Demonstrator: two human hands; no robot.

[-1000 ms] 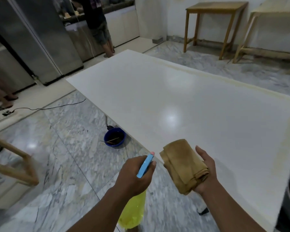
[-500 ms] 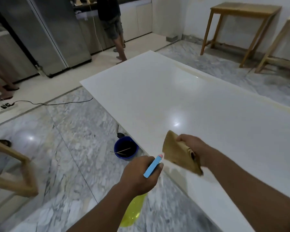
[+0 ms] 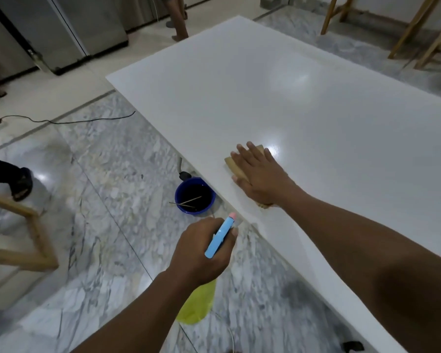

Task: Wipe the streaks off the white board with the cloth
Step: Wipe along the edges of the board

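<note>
A blue bucket [image 3: 194,196] stood on the marble floor beside the white board [image 3: 316,128]. The left hand [image 3: 201,253] gripped a spray bottle [image 3: 219,238] clear of it, fingers closed, ready for respraying; the right hand [image 3: 259,174], fingers spread, pressed the tan cloth [image 3: 233,165] flat near the board's edge for full contact.

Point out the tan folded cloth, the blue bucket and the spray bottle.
Tan folded cloth [image 3: 231,166], head view, exposed left edge.
Blue plastic bucket [image 3: 206,209], head view, near rim.
Yellow spray bottle [image 3: 196,308], head view, yellow body.

1. One head-worn, wide-angle view looks forward and steeply down, close over the near left edge of the large glossy white board [image 3: 303,118].
2. Grey-veined marble floor [image 3: 99,200] fills its left side (straight lines bow outward).
</note>
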